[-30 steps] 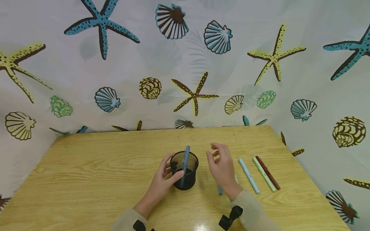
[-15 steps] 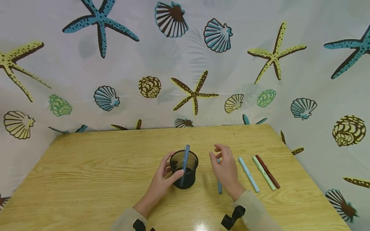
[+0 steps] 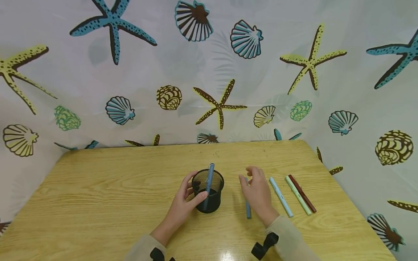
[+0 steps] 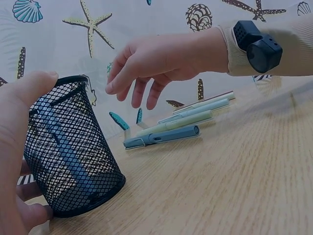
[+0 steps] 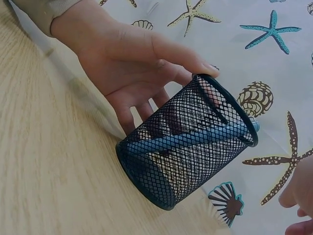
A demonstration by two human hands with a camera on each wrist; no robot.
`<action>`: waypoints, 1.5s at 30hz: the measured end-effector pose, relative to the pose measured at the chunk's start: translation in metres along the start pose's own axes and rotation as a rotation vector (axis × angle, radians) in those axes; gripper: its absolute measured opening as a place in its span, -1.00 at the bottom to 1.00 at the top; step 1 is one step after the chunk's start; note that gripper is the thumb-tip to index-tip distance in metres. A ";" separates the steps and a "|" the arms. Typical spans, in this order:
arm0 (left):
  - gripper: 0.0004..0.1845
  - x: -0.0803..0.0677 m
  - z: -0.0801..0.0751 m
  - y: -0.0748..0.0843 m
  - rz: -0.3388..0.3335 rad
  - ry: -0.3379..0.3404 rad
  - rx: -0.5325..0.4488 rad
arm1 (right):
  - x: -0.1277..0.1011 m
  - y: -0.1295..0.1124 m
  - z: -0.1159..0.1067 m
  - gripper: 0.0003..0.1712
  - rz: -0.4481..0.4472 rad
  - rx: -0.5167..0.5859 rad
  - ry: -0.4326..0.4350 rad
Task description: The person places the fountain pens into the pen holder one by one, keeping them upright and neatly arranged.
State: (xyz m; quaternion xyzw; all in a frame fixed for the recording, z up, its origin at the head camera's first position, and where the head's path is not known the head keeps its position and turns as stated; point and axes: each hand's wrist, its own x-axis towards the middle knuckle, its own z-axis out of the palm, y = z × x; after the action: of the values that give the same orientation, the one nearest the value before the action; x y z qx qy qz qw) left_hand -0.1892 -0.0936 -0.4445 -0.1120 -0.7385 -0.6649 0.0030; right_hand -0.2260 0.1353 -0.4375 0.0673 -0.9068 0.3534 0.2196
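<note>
My left hand (image 3: 183,203) curled around the black mesh cup (image 3: 208,191), thumb on its rim; one blue pen (image 3: 209,180) stood inside. My right hand (image 3: 258,192) hovered with fingers loosely spread, gripping nothing, over a blue pen (image 3: 248,210) lying on the wooden table (image 3: 98,188). Three more pens (image 3: 295,195) lay just right. Seashell-print curtain (image 3: 209,72) enclosed the table.

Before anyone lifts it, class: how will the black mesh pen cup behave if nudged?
The mesh cup is open wire, so probably light and stiff. Holding one leaning blue pen, it may tip or slide easily; the left hand steadies it.
</note>
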 end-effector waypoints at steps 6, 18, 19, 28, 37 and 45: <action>-0.31 0.000 0.000 0.000 0.000 -0.001 -0.006 | -0.003 0.002 0.000 -0.60 0.052 -0.022 -0.047; -0.30 0.000 0.000 0.000 -0.002 0.005 0.007 | -0.004 0.009 0.002 -0.57 0.145 -0.076 -0.143; -0.30 0.000 0.000 0.000 -0.005 0.007 0.010 | -0.004 0.009 0.002 -0.56 0.158 -0.085 -0.162; -0.30 0.000 -0.001 0.000 -0.016 0.011 0.013 | -0.004 0.007 0.005 -0.58 0.234 -0.147 -0.257; -0.30 0.000 0.001 -0.001 0.002 0.009 0.007 | -0.003 0.011 0.008 -0.62 0.258 -0.177 -0.300; -0.30 -0.001 0.000 0.000 -0.013 0.012 -0.003 | -0.002 0.015 0.015 -0.67 0.279 -0.163 -0.301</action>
State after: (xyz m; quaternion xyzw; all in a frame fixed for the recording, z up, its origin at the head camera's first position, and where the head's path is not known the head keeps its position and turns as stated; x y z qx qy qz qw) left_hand -0.1882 -0.0938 -0.4452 -0.1031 -0.7383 -0.6666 0.0031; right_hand -0.2337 0.1364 -0.4578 -0.0250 -0.9555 0.2918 0.0353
